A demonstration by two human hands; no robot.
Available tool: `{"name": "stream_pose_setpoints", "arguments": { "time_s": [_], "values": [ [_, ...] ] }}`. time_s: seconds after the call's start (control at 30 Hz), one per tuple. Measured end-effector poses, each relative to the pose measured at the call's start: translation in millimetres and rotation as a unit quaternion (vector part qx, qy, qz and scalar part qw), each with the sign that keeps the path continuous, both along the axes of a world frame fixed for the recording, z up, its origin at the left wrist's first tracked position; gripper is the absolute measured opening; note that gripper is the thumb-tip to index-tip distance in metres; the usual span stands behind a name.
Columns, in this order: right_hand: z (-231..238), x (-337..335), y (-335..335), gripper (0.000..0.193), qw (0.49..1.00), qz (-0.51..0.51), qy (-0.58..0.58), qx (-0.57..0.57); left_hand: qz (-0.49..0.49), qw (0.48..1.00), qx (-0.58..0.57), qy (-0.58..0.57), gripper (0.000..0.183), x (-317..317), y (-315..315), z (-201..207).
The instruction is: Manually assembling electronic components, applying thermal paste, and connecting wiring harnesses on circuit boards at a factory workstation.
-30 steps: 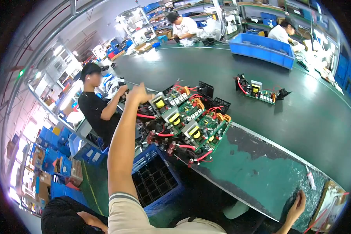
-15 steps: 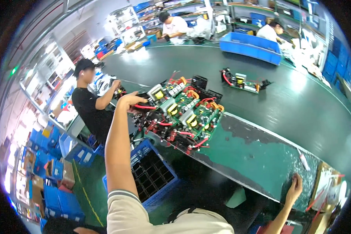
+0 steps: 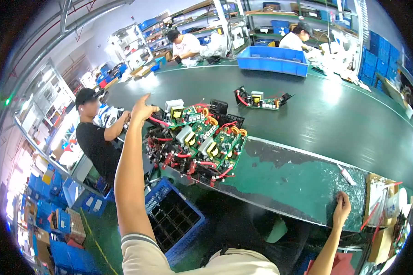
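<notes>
We see our left hand (image 3: 143, 110) stretched far out over the left end of the desk (image 3: 307, 178), fingers curled around the far-left corner of a green circuit board (image 3: 181, 118) — it grasps the board's edge beside a red cable (image 3: 158, 121). That board lies on a cluster of similar circuit boards (image 3: 202, 146) with yellow-taped coils and red wires, sitting at the near-left part of the desk. Our right hand (image 3: 342, 208) rests on the near edge of the desk, well apart on the right, fingers loosely bent and holding nothing. A blue crate (image 3: 176, 220) with dividers stands on the floor below the boards. Farther off, a single circuit board (image 3: 260, 98) lies alone on the dark green belt (image 3: 353, 119) — and a person in a black shirt (image 3: 94, 144) stands at the left, near the cluster.
</notes>
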State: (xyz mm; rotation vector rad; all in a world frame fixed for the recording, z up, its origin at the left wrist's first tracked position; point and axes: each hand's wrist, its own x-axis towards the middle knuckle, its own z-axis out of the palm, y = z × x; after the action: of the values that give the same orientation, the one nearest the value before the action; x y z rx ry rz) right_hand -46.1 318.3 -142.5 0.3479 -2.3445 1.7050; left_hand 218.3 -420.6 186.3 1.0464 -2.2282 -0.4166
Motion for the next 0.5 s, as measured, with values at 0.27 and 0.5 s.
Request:
{"name": "stream_pose_setpoints", "arguments": {
  "time_s": [0.27,0.5],
  "values": [
    [16.9,15.8,1.3,0.02,0.999,-0.039,0.019,0.003,-0.16,0.964,-0.208,-0.042,0.094,-75.4,157.0,103.5],
    [28.1,46.4,10.7,0.024,0.988,-0.021,-0.099,-0.118,-0.453,0.883,-0.124,0.016,0.101,-101.1,243.5,152.8]
  ]
}}
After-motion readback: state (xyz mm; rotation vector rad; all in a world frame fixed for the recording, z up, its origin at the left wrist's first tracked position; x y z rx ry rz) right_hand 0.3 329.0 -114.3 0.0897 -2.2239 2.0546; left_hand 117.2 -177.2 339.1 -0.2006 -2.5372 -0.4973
